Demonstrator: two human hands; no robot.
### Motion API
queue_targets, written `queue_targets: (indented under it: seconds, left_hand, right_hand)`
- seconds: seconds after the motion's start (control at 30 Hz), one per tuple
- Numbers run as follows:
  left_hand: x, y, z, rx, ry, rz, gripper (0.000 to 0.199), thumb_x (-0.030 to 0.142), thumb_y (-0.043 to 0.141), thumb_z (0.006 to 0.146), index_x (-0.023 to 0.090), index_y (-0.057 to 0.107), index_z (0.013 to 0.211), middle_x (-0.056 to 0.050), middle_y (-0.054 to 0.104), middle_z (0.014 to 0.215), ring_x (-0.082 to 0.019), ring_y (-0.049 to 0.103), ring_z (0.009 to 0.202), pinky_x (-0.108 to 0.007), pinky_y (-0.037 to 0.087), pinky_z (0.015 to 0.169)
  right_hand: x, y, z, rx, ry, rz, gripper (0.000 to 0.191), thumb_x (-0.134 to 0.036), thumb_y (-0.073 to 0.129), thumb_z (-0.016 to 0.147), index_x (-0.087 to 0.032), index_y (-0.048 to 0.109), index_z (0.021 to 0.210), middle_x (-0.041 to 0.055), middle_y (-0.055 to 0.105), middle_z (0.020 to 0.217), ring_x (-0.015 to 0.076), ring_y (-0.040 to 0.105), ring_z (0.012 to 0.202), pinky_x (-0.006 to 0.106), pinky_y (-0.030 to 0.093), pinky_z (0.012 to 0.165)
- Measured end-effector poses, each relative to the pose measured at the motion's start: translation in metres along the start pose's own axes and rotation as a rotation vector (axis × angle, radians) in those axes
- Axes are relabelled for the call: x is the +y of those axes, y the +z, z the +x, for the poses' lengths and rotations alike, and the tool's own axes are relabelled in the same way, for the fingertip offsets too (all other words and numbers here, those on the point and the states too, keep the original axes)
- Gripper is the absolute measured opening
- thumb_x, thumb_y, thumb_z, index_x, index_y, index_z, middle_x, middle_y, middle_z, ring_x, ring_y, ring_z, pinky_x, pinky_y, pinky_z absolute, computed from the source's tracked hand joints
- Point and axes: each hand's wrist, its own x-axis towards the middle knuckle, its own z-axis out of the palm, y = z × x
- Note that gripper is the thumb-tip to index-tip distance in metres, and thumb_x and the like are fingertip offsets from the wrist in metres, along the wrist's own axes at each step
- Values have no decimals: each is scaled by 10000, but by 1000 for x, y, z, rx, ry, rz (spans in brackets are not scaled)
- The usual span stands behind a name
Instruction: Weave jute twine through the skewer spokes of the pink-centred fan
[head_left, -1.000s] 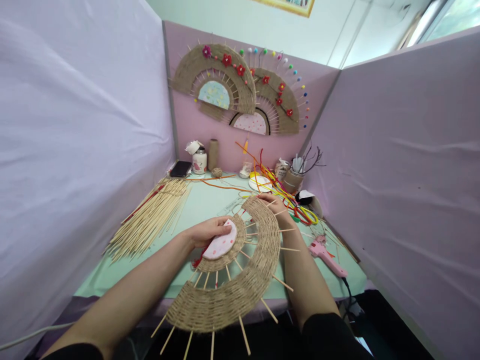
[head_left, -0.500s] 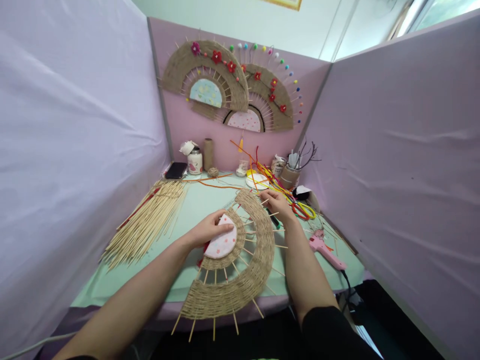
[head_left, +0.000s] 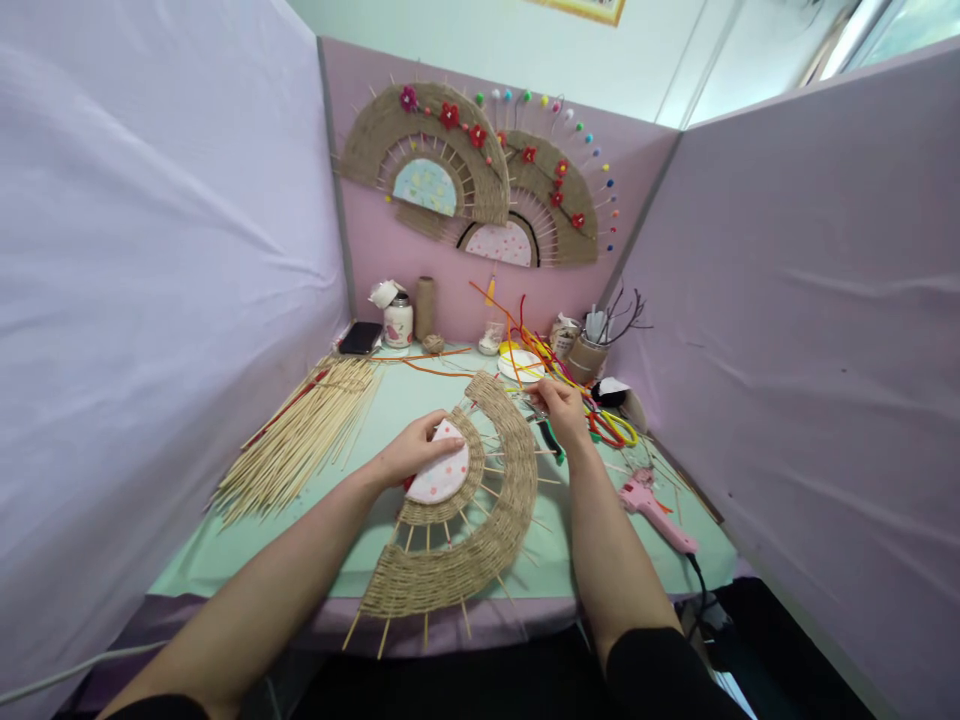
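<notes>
A half-round woven twine fan (head_left: 517, 470), with thin sticks poking out past its rim, is tilted over the near part of the table. My left hand (head_left: 416, 450) grips it at the inner edge, the thumb lying across a white half-circle with pink dots (head_left: 442, 478). Beyond the fan's upper right end, my right hand (head_left: 561, 408) is closed in a pinch, apart from the woven rim. Whatever is between those fingertips is too small to make out. Just below them lie pliers with black and green handles (head_left: 551, 440).
A bundle of thin sticks (head_left: 304, 440) lies at left. Colourful pipe cleaners (head_left: 555, 365) are piled at the back right, near a pot of twigs (head_left: 589, 355). A pink glue gun (head_left: 660, 510) rests on the right. Two finished fans (head_left: 427, 110) hang on the back panel.
My right hand has moved off the fan's outer sticks, slightly right, and the pliers show more fully. The fan has shifted a little left and up. My left hand keeps its hold.
</notes>
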Motion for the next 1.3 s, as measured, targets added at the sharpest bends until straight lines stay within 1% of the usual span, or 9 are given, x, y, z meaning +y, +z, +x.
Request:
queue_targets:
  seconds: [0.27,0.43,0.53,0.63,0.77,0.87,0.97,1.1,1.3]
  left_hand:
    - [0,-5,1,27,17,-124,368,415,682,671,184,506,896,21,579,768,-118,554,652,-204,410,562]
    - [0,-5,0,47,36,-195,399,401,694,671,189,501,948,17,598,816,-128,573,698,-216,436,601]
    - [0,-3,0,80,33,-214,407,415,694,665,193,498,943,15,606,816,-135,579,701,-227,446,608]
    - [-5,2,3,147,12,-189,409,454,680,662,192,494,914,13,609,785,-141,582,674,-235,442,590]
    - [-16,5,8,226,9,-109,396,460,668,666,182,513,900,-1,623,794,-147,585,691,-240,435,596]
    - [-19,1,10,208,-52,-39,367,468,674,658,171,531,818,11,591,700,-126,552,612,-222,400,542]
    - [-15,-8,13,238,-142,-20,394,549,621,680,167,539,734,27,530,612,-103,506,536,-214,371,504]
    - [-4,-25,24,436,-178,-102,470,610,577,685,153,568,796,-9,577,699,-98,539,590,-227,418,578]
    - [15,-38,51,448,-201,-208,456,565,653,647,138,588,791,-14,577,706,-85,540,606,-224,414,602]
  right_hand:
    - [-1,4,1,-56,75,202,577,-725,485,684,-188,669,792,59,611,685,163,531,619,288,403,566]
    - [-9,3,-3,-374,206,349,794,-854,299,645,-188,669,871,108,673,822,229,612,786,342,462,660]
    - [-14,4,-6,-447,223,349,831,-875,233,635,-208,655,897,115,676,864,246,619,830,359,466,661]
    - [-15,7,-8,-477,239,304,713,-817,397,643,-213,632,943,87,667,868,228,619,783,331,466,621]
    - [-12,10,-10,-489,296,248,477,-590,650,639,-200,629,913,14,625,713,148,573,601,249,429,521]
    - [-10,10,-11,-485,346,248,357,-495,689,648,-189,633,823,-12,588,641,108,528,533,214,389,469]
    - [-10,10,-11,-537,395,284,304,-440,708,650,-191,642,812,-10,605,673,100,536,553,207,398,482]
    - [-11,14,-13,-605,389,273,318,-436,699,664,-196,666,870,-4,619,692,94,528,544,201,379,462]
    - [-9,18,-15,-624,330,210,328,-454,670,690,-204,668,903,-2,615,688,94,511,534,194,346,437]
